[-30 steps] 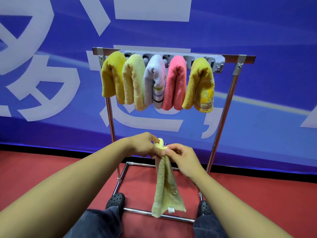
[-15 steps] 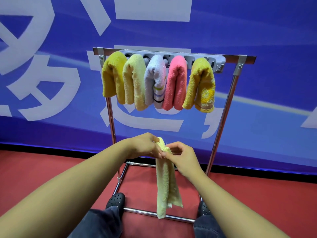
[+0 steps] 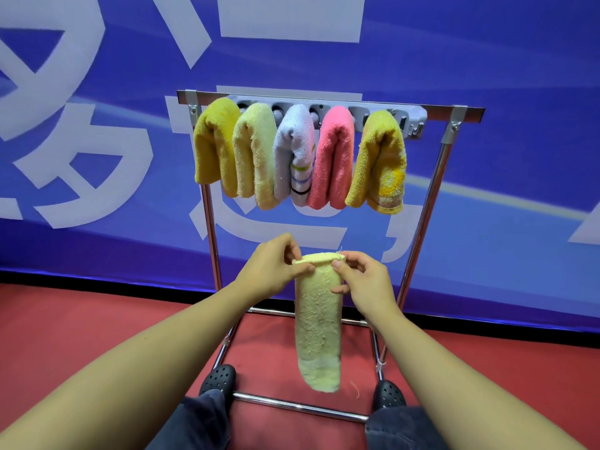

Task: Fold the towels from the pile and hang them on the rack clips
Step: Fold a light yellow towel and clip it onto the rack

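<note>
A: Which step is this?

B: The fold, I'd say. The pale yellow towel [image 3: 319,323] hangs in front of the rack [image 3: 422,228] as a long narrow strip. The left hand [image 3: 276,267] pinches one end of its top edge, and the right hand [image 3: 363,280] pinches the other end, so each grip is clamped on the cloth.

A: What does the next move call for?

B: Probably doubling the strip over, then lifting it to the clip strip [image 3: 415,120] at the top. The one free spot looks to be at the far right end, just beside the yellow patterned towel [image 3: 383,164].

A: And the other clips?

B: Taken. Left to right hang a mustard towel [image 3: 214,147], a cream towel [image 3: 255,157], a white striped towel [image 3: 293,151] and a pink towel [image 3: 334,157].

A: Anything in the way?

B: The hanging towels crowd together, so the patterned one may brush the new one going in. The person's black shoes [image 3: 218,378] stand at the rack's base bar [image 3: 298,408] on the red floor [image 3: 97,326]. I see no pile from here.
</note>
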